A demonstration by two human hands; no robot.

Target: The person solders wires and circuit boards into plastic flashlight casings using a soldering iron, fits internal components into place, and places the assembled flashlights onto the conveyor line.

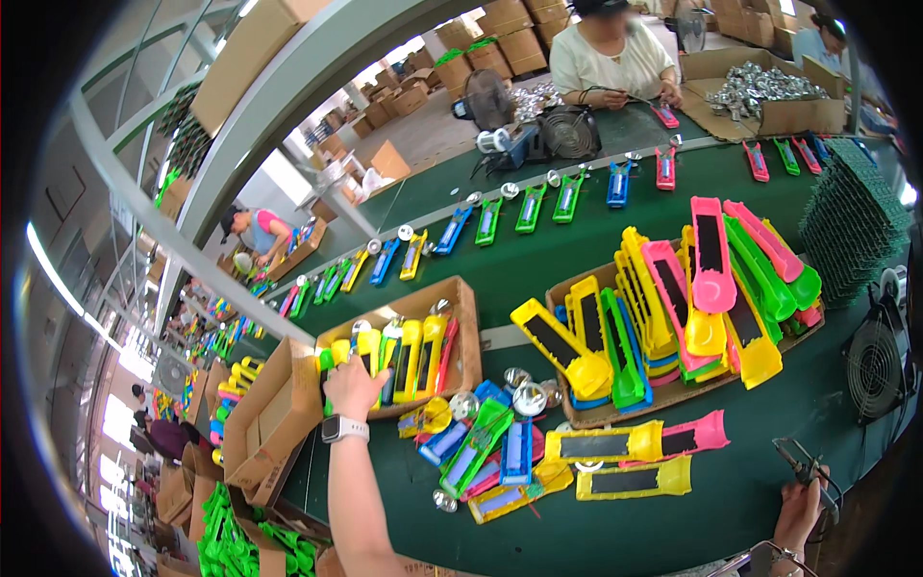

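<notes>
My left hand point(354, 388), with a pale watch on its wrist, reaches into a cardboard box point(468, 337) of assembled plastic flashlights. Its fingers are closed on a flashlight point(367, 344) at the left of the row, which they partly cover. Low at the right, my right hand point(800, 510) grips a hand tool point(798, 460) with thin metal arms and dark handles; its exact kind is unclear. Between the hands lies a pile of open flashlight bodies point(478, 445) with silver reflectors point(529, 399) and loose wires. Beside it rest yellow casings point(635, 481) with dark strips.
A second box point(615, 413) overflows with coloured casings. A green conveyor belt point(567, 245) carries spaced flashlight bodies. At the right stand a black fan point(873, 365) and a stack of green mesh trays point(854, 216). Across the belt, a person point(615, 62) works by hand.
</notes>
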